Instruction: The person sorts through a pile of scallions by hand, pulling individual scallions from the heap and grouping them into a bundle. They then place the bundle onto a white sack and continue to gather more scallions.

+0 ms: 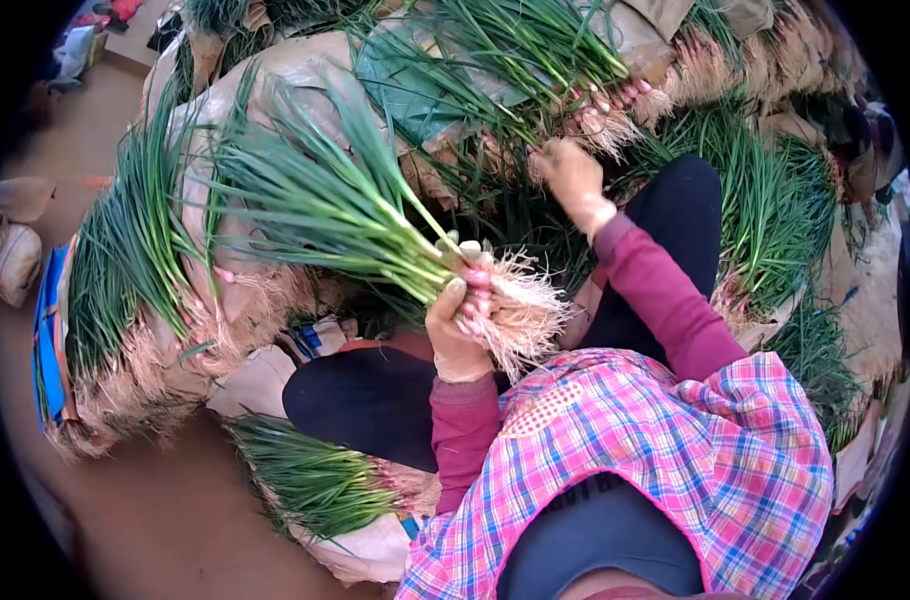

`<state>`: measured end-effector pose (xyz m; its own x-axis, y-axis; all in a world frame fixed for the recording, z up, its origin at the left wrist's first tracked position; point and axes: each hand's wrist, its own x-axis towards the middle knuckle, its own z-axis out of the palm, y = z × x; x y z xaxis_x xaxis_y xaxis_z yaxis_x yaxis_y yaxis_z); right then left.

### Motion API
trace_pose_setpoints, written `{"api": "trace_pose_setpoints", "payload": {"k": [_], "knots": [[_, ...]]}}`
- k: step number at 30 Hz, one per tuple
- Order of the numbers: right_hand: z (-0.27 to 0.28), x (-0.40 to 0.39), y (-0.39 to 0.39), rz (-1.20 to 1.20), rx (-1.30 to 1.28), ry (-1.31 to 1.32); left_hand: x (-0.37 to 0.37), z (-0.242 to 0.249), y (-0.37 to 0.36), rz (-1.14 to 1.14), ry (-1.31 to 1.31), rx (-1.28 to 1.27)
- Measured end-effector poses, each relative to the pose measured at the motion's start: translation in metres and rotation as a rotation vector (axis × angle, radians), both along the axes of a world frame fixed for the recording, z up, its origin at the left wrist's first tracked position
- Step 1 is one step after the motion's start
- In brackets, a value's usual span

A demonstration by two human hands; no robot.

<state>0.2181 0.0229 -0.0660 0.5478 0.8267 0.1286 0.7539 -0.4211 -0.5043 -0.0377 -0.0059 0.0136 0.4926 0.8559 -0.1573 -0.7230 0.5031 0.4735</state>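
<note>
My left hand (458,325), in a pale glove, is wrapped round a bunch of green onions (375,225). Their long green leaves point up and left, and the pinkish bulbs and pale roots stick out to the right of the fist. Above and to the right, my right hand (570,180), also gloved, has its fingers closed at the end of a thin onion stalk beside the heap. Just above it lie loose onions (600,108) with pink bulbs and tangled roots.
Onions (140,270) lie in a long row over sacking (320,75) at the left and top. Another pile (315,480) sits at the lower left, and more onions (765,200) are at the right. My dark-clad knees frame the middle. Bare brown ground (175,510) shows lower left.
</note>
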Motion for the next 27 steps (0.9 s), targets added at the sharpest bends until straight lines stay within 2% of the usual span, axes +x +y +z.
{"api": "trace_pose_setpoints", "payload": {"k": [2, 4, 5, 7, 9, 10, 11, 14, 15, 18, 19, 20, 21, 22, 23, 25, 26, 27], "knots": [[-0.007, 0.017, 0.011, -0.048, -0.032, -0.082, 0.011, -0.009, 0.006, -0.049, -0.010, -0.002], [-0.002, 0.016, 0.022, 0.068, -0.121, 0.316, 0.012, -0.022, 0.008, -0.134, -0.056, -0.056], [0.001, 0.007, 0.017, 0.080, -0.030, 0.721, 0.014, -0.026, 0.007, -0.129, -0.055, -0.089], [0.047, -0.033, -0.009, 0.192, -0.095, 1.080, 0.018, -0.023, 0.006, -0.100, 0.114, -0.123], [0.047, -0.064, -0.027, 0.369, 0.018, 0.823, 0.009, -0.030, 0.013, -0.293, 0.289, -0.052], [0.041, -0.071, -0.018, 0.279, 0.027, 1.239, 0.014, -0.030, 0.013, -0.294, 0.314, -0.132], [0.042, -0.061, -0.011, 0.283, 0.019, 1.437, 0.018, -0.029, 0.010, -0.248, 0.337, -0.074], [0.025, -0.058, 0.013, 0.350, 0.068, 1.614, 0.016, -0.034, 0.007, -0.255, 0.326, -0.061], [0.041, -0.062, 0.008, 0.386, 0.039, 1.691, 0.016, -0.034, 0.005, -0.228, 0.276, -0.081], [0.050, -0.080, 0.000, 0.180, 0.136, 1.705, 0.011, -0.034, 0.007, -0.221, 0.304, -0.005], [0.037, -0.073, 0.004, 0.184, 0.129, 1.697, 0.014, -0.029, 0.008, -0.190, 0.333, 0.014], [0.013, -0.059, 0.008, 0.041, 0.310, 1.711, 0.018, -0.025, 0.005, -0.149, 0.325, -0.018], [0.012, -0.053, 0.008, -0.105, 0.489, 1.716, 0.016, -0.027, 0.003, -0.141, 0.323, -0.024], [0.011, -0.050, 0.004, -0.058, 0.402, 1.447, 0.012, -0.028, 0.004, -0.182, 0.378, -0.015], [0.007, -0.055, 0.003, 0.055, 0.312, 1.431, 0.011, -0.029, 0.007, -0.230, 0.432, 0.003], [0.038, -0.084, 0.004, 0.091, 0.148, 1.061, 0.013, -0.022, 0.006, -0.230, 0.531, -0.008], [0.019, -0.091, 0.012, 0.141, 0.316, 0.986, 0.016, -0.032, 0.002, -0.233, 0.560, -0.045], [0.020, -0.093, 0.021, 0.169, 0.362, 1.066, 0.023, -0.032, 0.003, -0.228, 0.585, -0.065]]}}
